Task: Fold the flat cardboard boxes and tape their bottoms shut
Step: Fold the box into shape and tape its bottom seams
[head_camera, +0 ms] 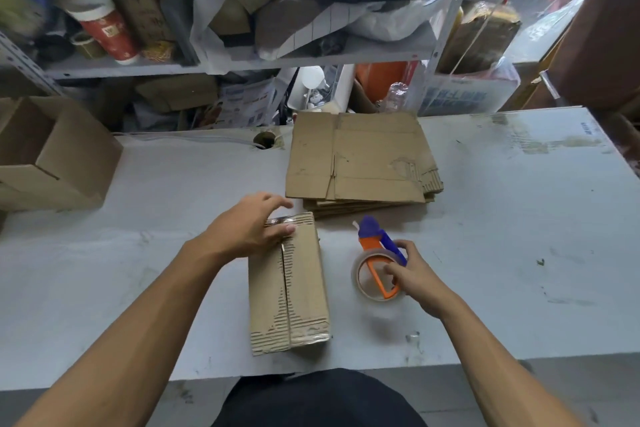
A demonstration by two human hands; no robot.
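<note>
A folded box point(289, 282) is stood on the near middle of the white table point(502, 218), bottom up, its two flaps met along a centre seam. Torn, ribbed cardboard is shown along that seam and at the near edge, and a shiny strip of tape is seen over the far edge.

The far end of the box is covered by the left hand point(251, 227), palm down, with fingers spread and nearly straight; the thumb is laid on the top face and the fingertips are reached past the far edge. Nothing is clasped by it.

Just right of the box, a tape dispenser point(379, 263) with an orange frame, a blue handle and a clear roll is gripped by the right hand point(412, 272), whose fingers are curled round the handle and the roll. The dispenser is kept apart from the box. The two hands are held apart.

Farther back, a stack of flat boxes point(360, 158) is laid on the table, just beyond the folded one. At the far left, an open box point(52, 152) is set with its flaps up. Behind the table, crowded shelves point(242, 61) are seen.
</note>
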